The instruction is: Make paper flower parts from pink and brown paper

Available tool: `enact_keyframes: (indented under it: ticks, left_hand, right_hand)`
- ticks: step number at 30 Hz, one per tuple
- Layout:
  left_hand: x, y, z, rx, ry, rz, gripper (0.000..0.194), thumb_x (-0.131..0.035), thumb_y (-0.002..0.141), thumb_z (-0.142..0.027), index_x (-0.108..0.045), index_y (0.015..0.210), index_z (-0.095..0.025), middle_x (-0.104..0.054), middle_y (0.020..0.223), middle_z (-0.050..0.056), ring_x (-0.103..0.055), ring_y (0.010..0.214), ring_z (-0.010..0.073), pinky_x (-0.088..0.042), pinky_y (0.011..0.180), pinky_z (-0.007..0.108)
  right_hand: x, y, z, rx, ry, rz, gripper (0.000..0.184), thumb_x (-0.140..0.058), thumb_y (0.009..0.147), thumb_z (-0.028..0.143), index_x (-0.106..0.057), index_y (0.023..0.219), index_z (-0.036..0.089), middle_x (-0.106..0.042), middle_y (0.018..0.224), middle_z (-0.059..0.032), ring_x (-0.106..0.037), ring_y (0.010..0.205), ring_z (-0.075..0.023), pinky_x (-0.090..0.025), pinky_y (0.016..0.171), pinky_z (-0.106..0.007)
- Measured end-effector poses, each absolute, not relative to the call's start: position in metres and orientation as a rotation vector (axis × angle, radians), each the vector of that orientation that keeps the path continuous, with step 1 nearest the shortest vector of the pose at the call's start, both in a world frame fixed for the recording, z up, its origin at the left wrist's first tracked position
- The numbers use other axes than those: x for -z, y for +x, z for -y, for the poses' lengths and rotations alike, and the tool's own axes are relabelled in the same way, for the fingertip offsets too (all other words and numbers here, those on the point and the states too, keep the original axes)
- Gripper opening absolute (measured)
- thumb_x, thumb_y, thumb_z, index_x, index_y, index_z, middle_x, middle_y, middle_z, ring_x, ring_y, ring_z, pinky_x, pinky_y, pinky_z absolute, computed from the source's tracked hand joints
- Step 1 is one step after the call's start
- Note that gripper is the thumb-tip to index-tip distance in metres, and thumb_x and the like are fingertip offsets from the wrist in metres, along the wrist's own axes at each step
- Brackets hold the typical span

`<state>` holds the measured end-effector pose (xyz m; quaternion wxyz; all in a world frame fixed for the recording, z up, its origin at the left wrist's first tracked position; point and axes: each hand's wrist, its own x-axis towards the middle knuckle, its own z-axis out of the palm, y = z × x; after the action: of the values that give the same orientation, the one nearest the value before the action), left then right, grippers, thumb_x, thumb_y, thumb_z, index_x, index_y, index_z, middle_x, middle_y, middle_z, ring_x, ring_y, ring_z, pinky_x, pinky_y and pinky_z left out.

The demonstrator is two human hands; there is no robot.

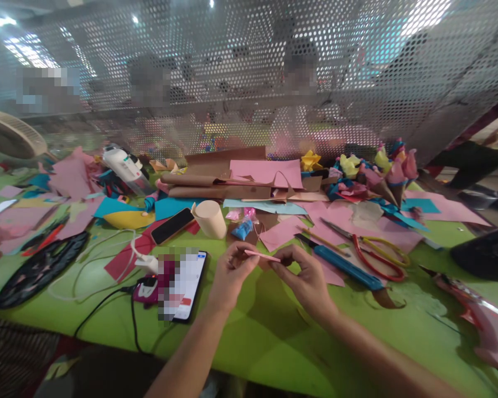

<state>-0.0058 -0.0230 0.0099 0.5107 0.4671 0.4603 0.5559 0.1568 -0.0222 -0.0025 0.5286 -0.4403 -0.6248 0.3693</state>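
1. Far left, the fan (pixel 14 135) stands near a heap of pink paper (pixel 72 174). If it is running, which I cannot tell, a gust could scatter the light sheets.
2. Left, a black cord (pixel 135 323) runs from the magenta power block (pixel 146 290) toward the near edge of the green table (pixel 269 359). A knee catching it could drag the block along.
3. Right of that, the lit phone (pixel 191 290) lies near the left forearm (pixel 195 348); a sideways elbow could shove it.
4. Near centre, the left hand (pixel 229 276) and right hand (pixel 305 273) each pinch an end of a thin pink paper piece (pixel 262 255), held just above the table. An uneven pull could crease or tear it.
5. Right of the hands lie a blue cutter (pixel 348 268) and red-handled scissors (pixel 354 239). The cutter's dark end points toward the right hand; a careless reach could nick a finger if its blade is out.
6. Far to the right, the nozzle of what looks like a glue gun (pixel 481 312) faces left. If hot, which does not show, it could burn a passing arm.
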Motion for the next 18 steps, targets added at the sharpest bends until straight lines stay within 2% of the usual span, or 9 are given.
enact_keyframes:
  ticks: [18]
  left_hand:
    - [-0.0103,-0.0062,0.0225,-1.301,1.121,-1.13,0.016,-0.075,0.073,-0.031,-0.066,0.079,-0.018,-0.065,0.078,0.001,-0.059,0.077,0.0145,-0.045,0.073,0.025]
  right_hand:
    - [0.0034,0.1564,0.0219,-0.866,-1.06,1.483,0.009,-0.067,0.082,0.026,-0.066,0.075,0.02,-0.066,0.07,-0.0014,-0.058,0.063,-0.0156,-0.045,0.057,-0.026]
